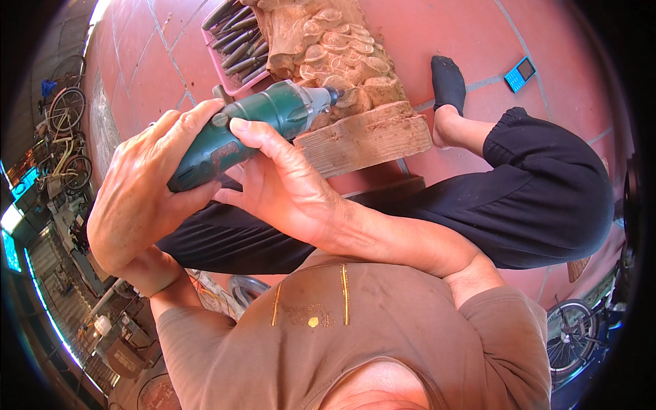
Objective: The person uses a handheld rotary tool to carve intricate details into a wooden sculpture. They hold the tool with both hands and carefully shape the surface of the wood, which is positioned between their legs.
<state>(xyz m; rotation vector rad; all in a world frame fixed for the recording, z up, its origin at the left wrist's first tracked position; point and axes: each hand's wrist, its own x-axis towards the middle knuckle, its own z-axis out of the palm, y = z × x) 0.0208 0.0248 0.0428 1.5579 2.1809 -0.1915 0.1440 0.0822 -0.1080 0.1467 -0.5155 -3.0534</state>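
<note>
A green rotary grinder (239, 126) with a grey metal nose lies slantwise across the upper middle, its tip pointing up and right. My left hand (147, 178) is wrapped round its rear part. My right hand (287, 181) grips it from below and in front, with the thumb laid on the green body; its other fingers are partly hidden. The nose reaches over a brown carved wood block (328, 51) with rounded, petal-like shapes. Whether the bit touches the wood I cannot make out.
Left of the carving, a pink tray (232, 85) holds several dark-handled carving tools (239, 42). My foot in a dark sock (448, 82) rests right of the block on red tiles. A blue keypad phone (519, 74) lies farther right. Bicycles (67, 113) stand at the far left.
</note>
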